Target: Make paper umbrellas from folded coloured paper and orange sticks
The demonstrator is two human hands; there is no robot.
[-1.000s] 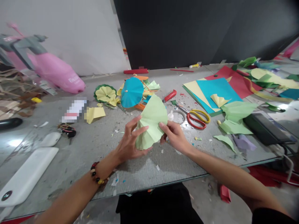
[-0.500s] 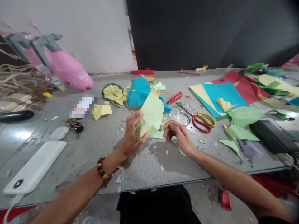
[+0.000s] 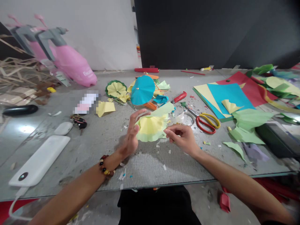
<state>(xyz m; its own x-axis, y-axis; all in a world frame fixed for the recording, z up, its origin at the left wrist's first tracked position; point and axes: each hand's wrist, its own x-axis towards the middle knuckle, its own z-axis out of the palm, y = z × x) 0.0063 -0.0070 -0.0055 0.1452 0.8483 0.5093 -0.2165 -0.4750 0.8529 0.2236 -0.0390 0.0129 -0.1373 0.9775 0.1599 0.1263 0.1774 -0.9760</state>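
Currently, left hand [image 3: 131, 137]: fingers spread at the left edge of the green-and-yellow pleated paper [image 3: 151, 126], positioned between both hands. Right hand [image 3: 181, 137]: thumb and forefinger pressed together at the paper's right edge; pinched material indeterminable.

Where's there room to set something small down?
One broad, mostly bare patch of table lies between the white device and the left hand, nearer than the yellow paper. Another, dotted with scraps, lies between the forearms. It's crowded behind the pale green paper, and rightward around the scissors and coloured sheets.
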